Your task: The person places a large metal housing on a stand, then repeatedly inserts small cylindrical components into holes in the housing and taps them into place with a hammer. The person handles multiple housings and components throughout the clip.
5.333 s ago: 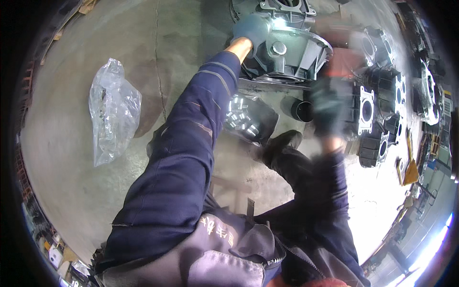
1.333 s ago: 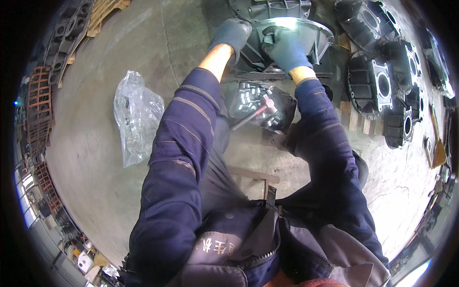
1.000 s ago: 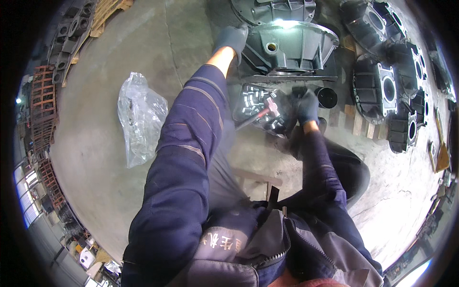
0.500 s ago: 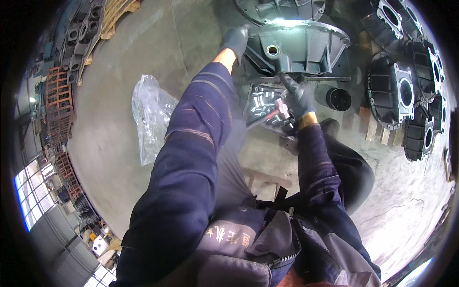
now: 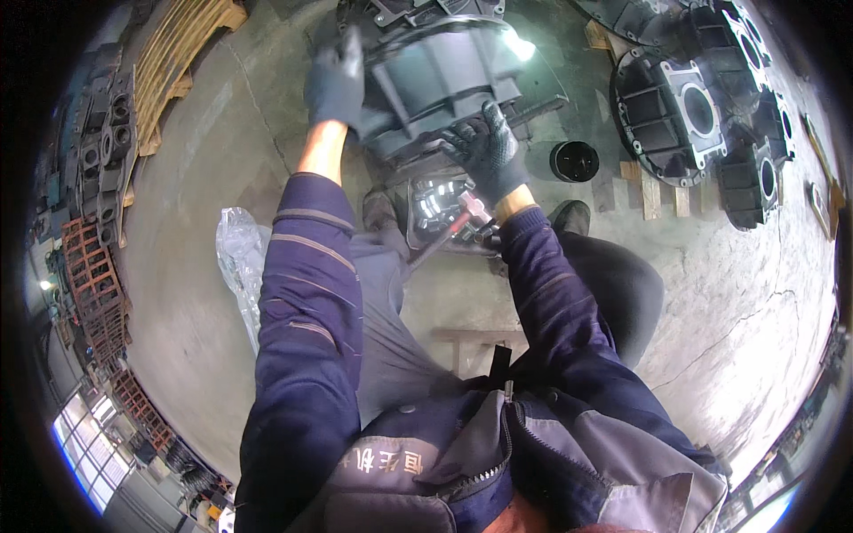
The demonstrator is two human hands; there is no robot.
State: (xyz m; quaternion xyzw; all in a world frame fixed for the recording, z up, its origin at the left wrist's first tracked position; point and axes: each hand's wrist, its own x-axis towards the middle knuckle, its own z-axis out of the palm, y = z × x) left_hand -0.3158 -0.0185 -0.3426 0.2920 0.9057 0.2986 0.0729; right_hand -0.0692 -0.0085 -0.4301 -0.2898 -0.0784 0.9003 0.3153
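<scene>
A grey cast metal housing [image 5: 444,75], ribbed and rounded, is in front of me, tilted and blurred by motion. My left hand [image 5: 334,84], in a dark glove, is at the housing's left rim; its fingertips are smeared but appear to grip the edge. At the lower edge my gloved right hand [image 5: 487,151] holds the housing, its thumb up against the side and its fingers at the underside. Just below sits a clear bag-lined container of short metal sleeves [image 5: 435,201], with a red-handled hammer [image 5: 453,226] lying across it.
A black cylindrical cup [image 5: 574,161] stands on the floor right of the housing. Several similar housings [image 5: 666,115] rest on wooden blocks at the right. Another casting [image 5: 418,11] lies beyond mine. A crumpled clear plastic bag [image 5: 240,258] is by my left arm; a wooden pallet [image 5: 182,53] is far left.
The housing has turned and tilted, its right side swinging upward. Both hands have moved with it, the left along the rim. My view has shifted to the right.
</scene>
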